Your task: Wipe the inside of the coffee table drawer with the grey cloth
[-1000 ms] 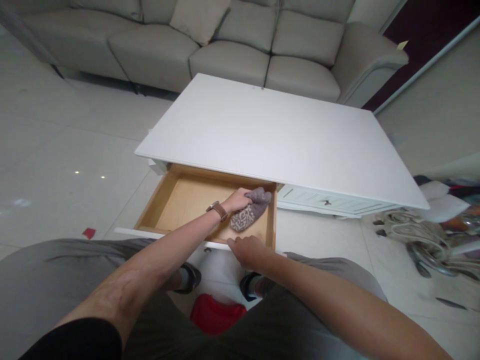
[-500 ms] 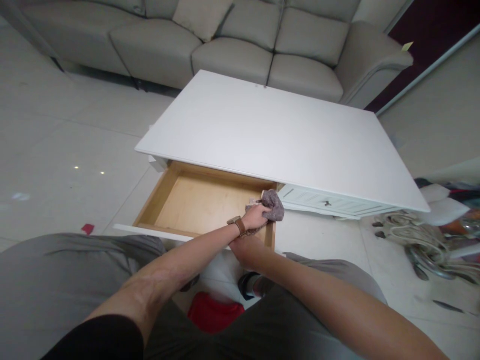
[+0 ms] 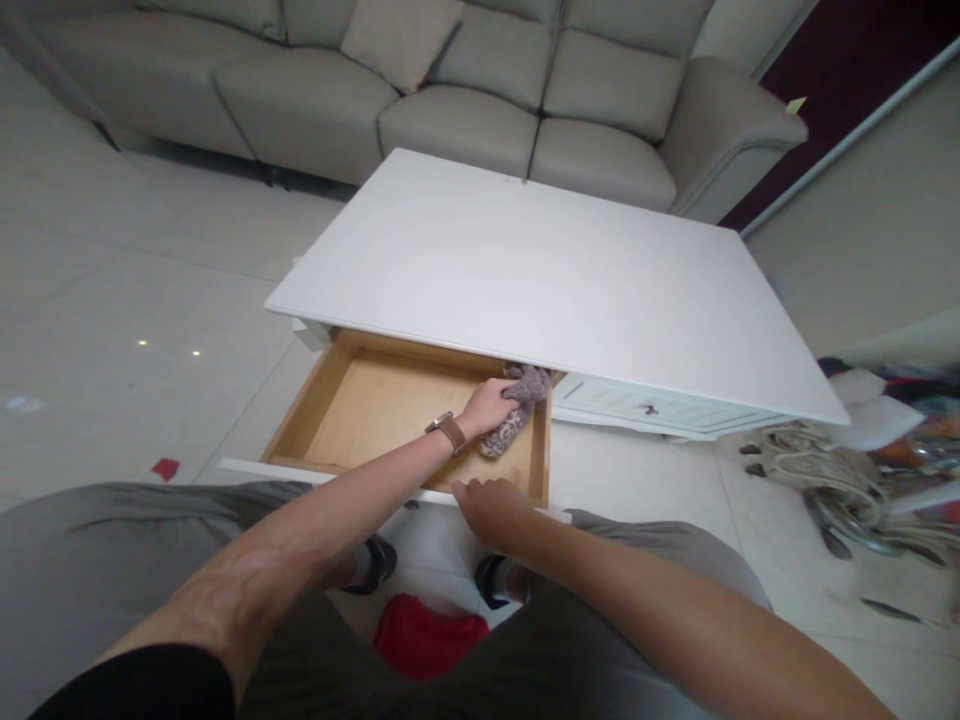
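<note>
A wooden drawer [image 3: 390, 395] stands pulled out from the white coffee table [image 3: 540, 270]. Inside its right end, my left hand [image 3: 489, 408] is closed on a bunched grey-brown patterned cloth [image 3: 529, 385]. The cloth lies against the drawer's bottom near the back right corner, and a watch is on that wrist. My right hand [image 3: 495, 508] grips the drawer's front edge, fingers curled over the top of the white front panel near its right end.
Beyond the table stands a grey sofa [image 3: 450, 130]. A closed drawer with a small dark knob [image 3: 651, 410] is to the right. Piled fabric and other items [image 3: 847, 470] lie on the floor at right. A red object [image 3: 427, 635] is between my feet, and a red scrap [image 3: 166, 468] lies at left.
My left hand has moved the cloth from the drawer's right side wall inward and toward the back right corner. The crossed hands have come apart, showing my right hand on the front panel.
</note>
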Tool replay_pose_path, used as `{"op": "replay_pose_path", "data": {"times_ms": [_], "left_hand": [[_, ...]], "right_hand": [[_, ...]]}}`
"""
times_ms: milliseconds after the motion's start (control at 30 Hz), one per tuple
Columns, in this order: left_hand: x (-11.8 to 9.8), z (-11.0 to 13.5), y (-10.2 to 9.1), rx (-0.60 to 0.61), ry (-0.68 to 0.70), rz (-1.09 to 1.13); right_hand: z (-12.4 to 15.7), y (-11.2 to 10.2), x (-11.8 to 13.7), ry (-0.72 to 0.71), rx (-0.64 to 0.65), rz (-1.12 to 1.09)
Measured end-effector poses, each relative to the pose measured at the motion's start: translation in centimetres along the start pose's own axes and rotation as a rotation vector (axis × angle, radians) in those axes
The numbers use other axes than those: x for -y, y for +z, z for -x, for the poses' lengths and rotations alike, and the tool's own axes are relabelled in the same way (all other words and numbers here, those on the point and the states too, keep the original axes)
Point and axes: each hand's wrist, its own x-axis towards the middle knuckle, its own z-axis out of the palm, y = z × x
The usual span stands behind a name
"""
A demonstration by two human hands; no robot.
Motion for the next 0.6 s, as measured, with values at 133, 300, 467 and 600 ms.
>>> {"op": "replay_pose_path", "data": {"times_ms": [133,300,467,600], "left_hand": [[-1.1,1.0,3.7,0.097,0.141,-0.196],[-0.8,1.9,7.2,0.266,0.081,-0.419],[-0.4,1.2,6.1,0.330,0.145,-0.382],[0.5,2.7,5.4,0.421,0.195,-0.227]], "right_hand": [[1.1,0.3,2.4,0.038,-0.065,0.035],[2.9,2.5,5.0,-0.217,-0.256,0.060],[2.2,4.7,3.8,-0.266,-0.161,0.124],[1.3,4.9,2.8,-0.290,-0.141,0.128]]}}
